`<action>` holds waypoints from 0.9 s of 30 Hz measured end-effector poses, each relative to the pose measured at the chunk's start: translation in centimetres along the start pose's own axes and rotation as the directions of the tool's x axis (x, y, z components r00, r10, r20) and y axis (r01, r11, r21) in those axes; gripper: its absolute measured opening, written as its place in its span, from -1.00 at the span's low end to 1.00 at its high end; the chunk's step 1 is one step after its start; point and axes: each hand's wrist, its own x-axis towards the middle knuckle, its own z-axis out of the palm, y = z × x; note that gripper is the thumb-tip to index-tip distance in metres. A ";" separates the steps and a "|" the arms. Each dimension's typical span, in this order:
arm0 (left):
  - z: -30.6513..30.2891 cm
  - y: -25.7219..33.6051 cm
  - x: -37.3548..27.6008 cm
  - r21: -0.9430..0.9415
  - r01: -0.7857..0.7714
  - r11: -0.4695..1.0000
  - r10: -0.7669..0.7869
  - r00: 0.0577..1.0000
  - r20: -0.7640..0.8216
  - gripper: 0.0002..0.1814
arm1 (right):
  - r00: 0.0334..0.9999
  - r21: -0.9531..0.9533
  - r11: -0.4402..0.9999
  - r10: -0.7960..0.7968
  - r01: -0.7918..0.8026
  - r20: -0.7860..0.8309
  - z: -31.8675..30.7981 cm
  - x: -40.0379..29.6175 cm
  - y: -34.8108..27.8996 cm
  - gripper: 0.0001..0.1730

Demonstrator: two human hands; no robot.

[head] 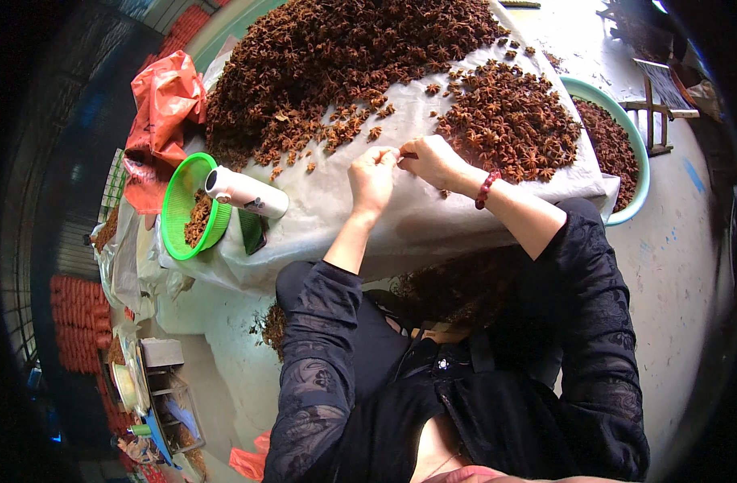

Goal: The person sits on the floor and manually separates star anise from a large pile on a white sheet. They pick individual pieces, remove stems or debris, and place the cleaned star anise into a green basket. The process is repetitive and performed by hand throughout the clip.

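My left hand (371, 175) and my right hand (436, 160) meet fingertip to fingertip above a plastic-covered table (332, 187). A small dark brown piece of star anise (409, 155) is pinched in the fingers of my right hand. The thumb and forefinger of my left hand close at the piece's other end; its tip is hidden there. Just right of my hands spreads a smaller heap of star anise (513, 121). Beyond them rises a large star anise pile (338, 54), with loose pods trailing toward me.
At left stand a green plastic basket (170, 217) with some star anise, a white bottle (253, 192) and a dark phone (252, 230). A red woven sack (163, 108) lies behind them. A pale green tub (640, 157) of reddish-brown pieces stands right of the table, near a wooden stool (651, 115).
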 end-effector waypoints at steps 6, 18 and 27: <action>-1.0 6.5 -4.7 -0.110 -0.622 0.775 0.613 0.699 0.367 -0.88 | 0.973 -0.590 0.790 -0.230 0.168 -0.031 -0.2 0.3 4.6 -0.91; 3.9 -3.7 -0.6 0.296 -0.345 0.891 0.293 0.934 0.206 -0.57 | 0.954 -0.710 0.648 -0.274 0.277 0.123 -1.0 -1.6 3.4 -0.83; 0.5 -8.6 7.7 0.653 0.013 0.757 -0.048 0.998 0.036 -0.70 | 0.959 -0.609 0.752 -0.279 0.254 0.055 -1.9 -1.3 2.1 -0.81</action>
